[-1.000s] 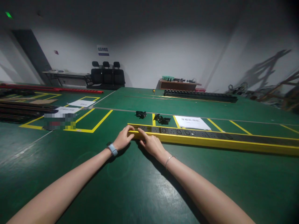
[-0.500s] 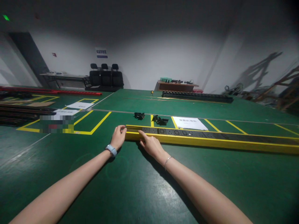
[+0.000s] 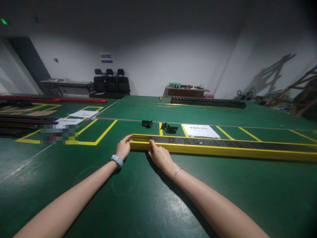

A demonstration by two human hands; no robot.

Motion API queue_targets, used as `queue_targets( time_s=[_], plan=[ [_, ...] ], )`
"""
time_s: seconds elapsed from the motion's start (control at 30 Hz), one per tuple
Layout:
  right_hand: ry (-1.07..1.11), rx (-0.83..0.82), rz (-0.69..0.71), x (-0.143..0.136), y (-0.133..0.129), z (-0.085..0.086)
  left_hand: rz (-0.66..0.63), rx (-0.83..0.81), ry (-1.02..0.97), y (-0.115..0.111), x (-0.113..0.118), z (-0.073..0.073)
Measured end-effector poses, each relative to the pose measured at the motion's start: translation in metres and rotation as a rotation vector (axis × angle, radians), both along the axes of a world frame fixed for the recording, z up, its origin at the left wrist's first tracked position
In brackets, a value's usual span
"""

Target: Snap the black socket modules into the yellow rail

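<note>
A long yellow power strip (image 3: 223,151) lies across the green table (image 3: 138,205), running out of view on the right. Its black socket panel (image 3: 209,142) sits inside the yellow channel, whose left end is bare of sockets. At that left end, my left hand (image 3: 123,147) grips the channel with bent fingers. My right hand (image 3: 160,156) is curled over the front wall, its fingertips close to the left edge of the socket panel; the contact under the fingers is partly hidden. Behind the strip lie two piles of small black parts (image 3: 147,124).
A printed white sheet (image 3: 201,131) lies behind the strip among yellow tape lines. Dark bars (image 3: 19,124) are stacked at left, red bars (image 3: 81,100) behind them. Black strips (image 3: 208,101) lie farther back. Black seats (image 3: 111,84) stand by the wall.
My right fingers have curled in more, the extended index finger now bent at the panel's left edge. My left hand has shifted slightly left at the strip's end. The view moved a little.
</note>
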State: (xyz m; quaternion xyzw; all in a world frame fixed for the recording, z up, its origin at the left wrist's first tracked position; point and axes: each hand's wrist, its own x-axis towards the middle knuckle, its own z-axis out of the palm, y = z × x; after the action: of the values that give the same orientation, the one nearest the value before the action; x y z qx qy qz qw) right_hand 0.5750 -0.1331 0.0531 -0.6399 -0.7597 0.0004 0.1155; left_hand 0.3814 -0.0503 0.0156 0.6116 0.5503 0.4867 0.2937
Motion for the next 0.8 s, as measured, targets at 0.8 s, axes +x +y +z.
queue_targets(
  time_s=[0.8],
  plan=[
    [0.076,0.274,0.518,-0.003,0.004,-0.022,-0.402,0.019,0.063,0.026,0.089,-0.001]
  ],
)
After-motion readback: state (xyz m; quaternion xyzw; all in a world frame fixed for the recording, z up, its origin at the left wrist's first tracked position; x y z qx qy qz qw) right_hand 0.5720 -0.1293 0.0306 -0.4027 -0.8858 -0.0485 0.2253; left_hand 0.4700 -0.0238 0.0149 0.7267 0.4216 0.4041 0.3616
